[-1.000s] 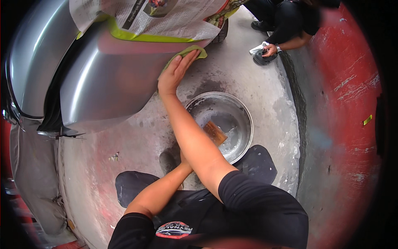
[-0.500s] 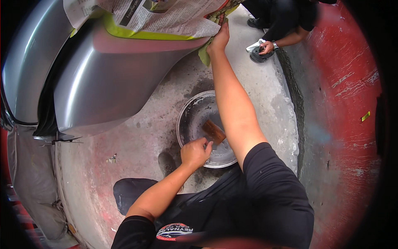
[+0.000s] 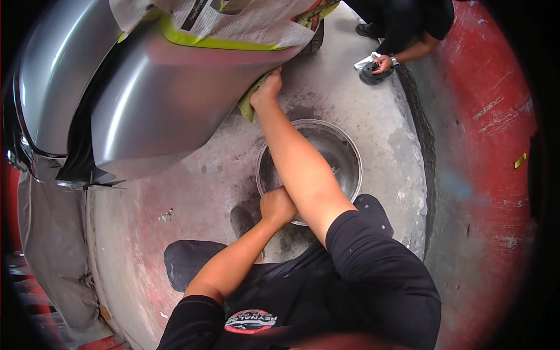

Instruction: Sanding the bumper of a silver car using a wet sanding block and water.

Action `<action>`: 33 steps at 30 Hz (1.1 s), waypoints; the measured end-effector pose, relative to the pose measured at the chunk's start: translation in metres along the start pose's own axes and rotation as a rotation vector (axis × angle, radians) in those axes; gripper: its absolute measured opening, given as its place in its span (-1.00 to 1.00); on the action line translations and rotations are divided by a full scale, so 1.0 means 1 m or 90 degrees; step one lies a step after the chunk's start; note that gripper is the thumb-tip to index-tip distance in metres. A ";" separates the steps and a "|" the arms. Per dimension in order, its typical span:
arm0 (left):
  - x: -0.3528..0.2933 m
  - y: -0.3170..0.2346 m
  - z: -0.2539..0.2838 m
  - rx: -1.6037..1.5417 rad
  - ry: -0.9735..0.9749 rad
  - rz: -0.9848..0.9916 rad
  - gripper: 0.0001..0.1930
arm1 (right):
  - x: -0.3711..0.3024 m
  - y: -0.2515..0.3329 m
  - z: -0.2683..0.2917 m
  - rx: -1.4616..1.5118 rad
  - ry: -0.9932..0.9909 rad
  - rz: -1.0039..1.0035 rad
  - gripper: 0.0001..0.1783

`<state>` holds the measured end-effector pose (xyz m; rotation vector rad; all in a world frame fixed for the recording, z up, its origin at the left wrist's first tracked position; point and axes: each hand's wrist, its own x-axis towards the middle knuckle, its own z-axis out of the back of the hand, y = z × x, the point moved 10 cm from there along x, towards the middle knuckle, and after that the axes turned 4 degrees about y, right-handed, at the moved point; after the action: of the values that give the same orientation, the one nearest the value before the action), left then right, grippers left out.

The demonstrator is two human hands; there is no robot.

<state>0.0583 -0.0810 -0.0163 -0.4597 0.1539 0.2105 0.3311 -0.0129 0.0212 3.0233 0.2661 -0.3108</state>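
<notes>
My right hand (image 3: 267,88) presses an olive-green cloth (image 3: 247,106) against the lower edge of a silver-grey car body panel (image 3: 154,108). Its fingers are closed over the cloth and partly hidden by it. Closer to me, my left hand (image 3: 277,206) is over the near left rim of a round metal basin (image 3: 350,164). My right forearm crosses in front of its fingertips, so I cannot see whether that hand holds anything. The forearm also covers the middle of the basin. Newspaper (image 3: 248,28) held by yellow-green tape (image 3: 175,37) covers the panel's upper part.
A co-worker crouches at the far right, one hand (image 3: 382,63) on a dark rounded thing (image 3: 373,76) beside something white. A scuffed red surface (image 3: 484,111) curves along the right. Grey sheeting (image 3: 55,245) hangs at the left. A tyre (image 3: 315,42) shows beyond the panel.
My right hand has moved left and nearer along the panel edge with the cloth. My left hand has shifted slightly right, behind the right forearm. The brown block in the basin is now out of sight.
</notes>
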 end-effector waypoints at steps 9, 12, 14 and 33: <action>0.001 -0.011 0.011 -0.044 -0.016 -0.004 -0.70 | 0.034 0.031 -0.005 0.032 0.077 0.081 -0.37; -0.002 -0.004 0.010 -0.027 0.000 0.012 -0.69 | 0.013 0.006 -0.002 -0.006 0.064 0.047 -0.38; -0.001 0.005 -0.003 -0.020 0.005 -0.005 -0.68 | -0.001 -0.012 0.004 0.000 0.063 0.025 -0.38; -0.003 -0.017 0.013 -0.094 -0.128 -0.053 -0.76 | -0.281 -0.063 -0.122 -0.858 0.270 0.466 -0.26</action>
<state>0.0606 -0.0908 0.0036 -0.5869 -0.0785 0.1854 0.0727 0.0164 0.1943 1.6224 -0.4407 0.4196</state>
